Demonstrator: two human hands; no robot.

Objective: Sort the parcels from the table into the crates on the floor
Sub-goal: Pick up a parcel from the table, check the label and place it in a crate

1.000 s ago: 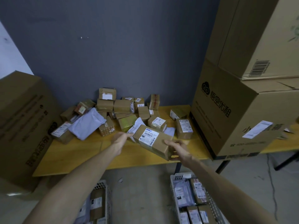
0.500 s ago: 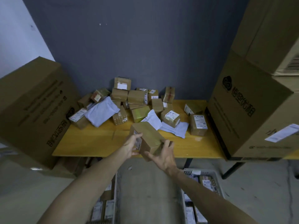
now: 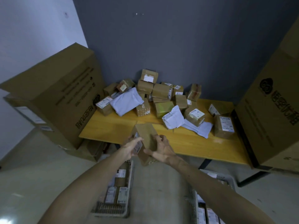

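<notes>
Head view. Item: brown cardboard parcel, held off the yellow table over its near edge, label side turned to the left hand. Left hand: fingers laid fairly straight along the labelled face. Right hand: fingers curled round the opposite face and underside. Beyond the hands: heap of small parcels and white mailers (against the grey wall). Below the left hand: left crate on the floor, part filled; below the right forearm: right crate, also holding parcels.
</notes>
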